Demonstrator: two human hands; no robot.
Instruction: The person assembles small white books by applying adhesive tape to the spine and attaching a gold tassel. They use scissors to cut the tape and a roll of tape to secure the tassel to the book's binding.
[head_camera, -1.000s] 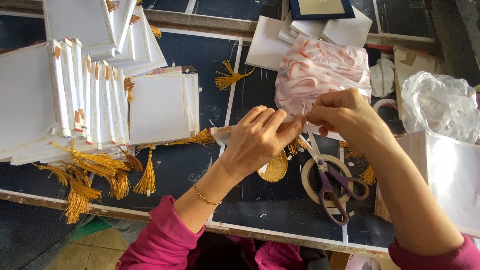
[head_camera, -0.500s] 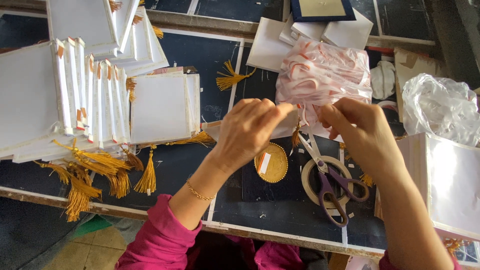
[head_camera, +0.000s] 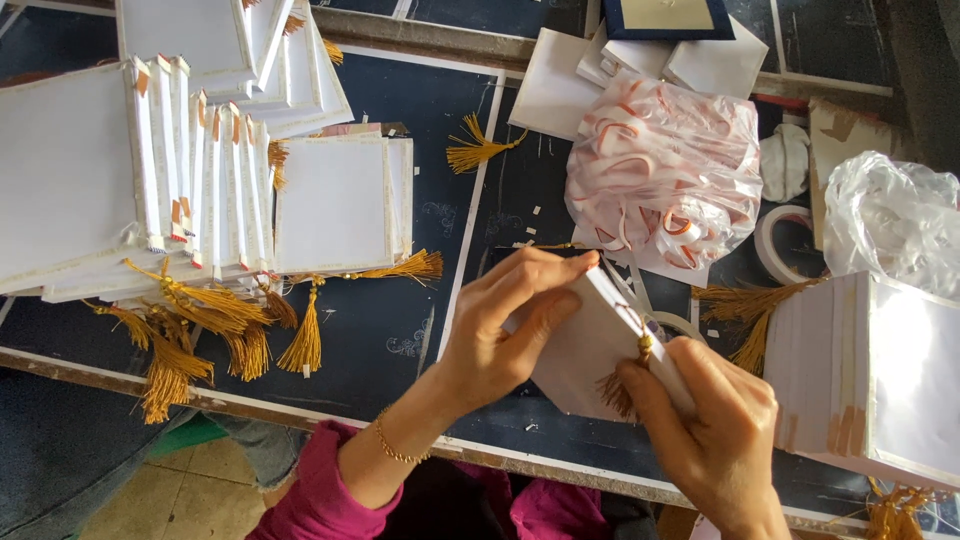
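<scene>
Head view, lower centre of the frame: a person's left hand (head_camera: 510, 325) and right hand (head_camera: 715, 435) close together on a white folded card (head_camera: 580, 350), held tilted just above the dark bench (head_camera: 400, 180). The left fingers (head_camera: 545, 270) lie spread over the card's upper edge and face, apparently steadying it, while the right fingers (head_camera: 650, 385) are pinched shut at its spine edge, right where a gold tassel (head_camera: 615, 392) hangs out, a grip that suits working the cord into the fold. The card thus sits between both hands, touching each. Just behind them, partly hidden, lie scissors (head_camera: 635, 290) and a roll of tape (head_camera: 680, 325), near enough to reach. Further up, a clear bag of pink-and-white ribbon loops (head_camera: 665, 165) rests beside loose white cards (head_camera: 560, 95). At the right edge stands a stack of white cards (head_camera: 870, 375), with a crumpled plastic bag (head_camera: 885, 215) above it. Across the left half, rows of finished white cards with gold tassels (head_camera: 190, 200) lie fanned and overlapping, tassels trailing toward the bench's near edge.
</scene>
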